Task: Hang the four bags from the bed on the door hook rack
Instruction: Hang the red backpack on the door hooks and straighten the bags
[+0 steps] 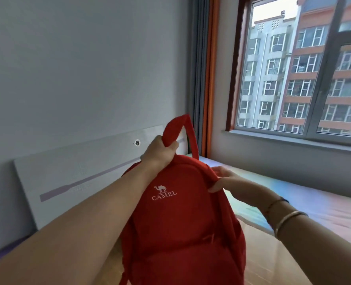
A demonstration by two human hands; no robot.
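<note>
Presently, a bed with a pale, rainbow-tinted cover (306, 204) is seen stretching beneath the wide window (298, 64), with a white panelled headboard (71, 171) set against the grey wall. Above the bed, a red fabric backpack bearing a white camel logo (176, 219) is held up in mid-air. Its looped top strap (175, 128) is clenched in the left hand (160, 152), while the bag's right edge is pinched by the right hand (224, 179), so both grips are closed on the backpack. The step in hand is judged to be the carrying away of one bag; next, a turn toward the door is called for. The door hook rack cannot be seen, no other bags are visible, and the backpack's base is cut off below.
</note>
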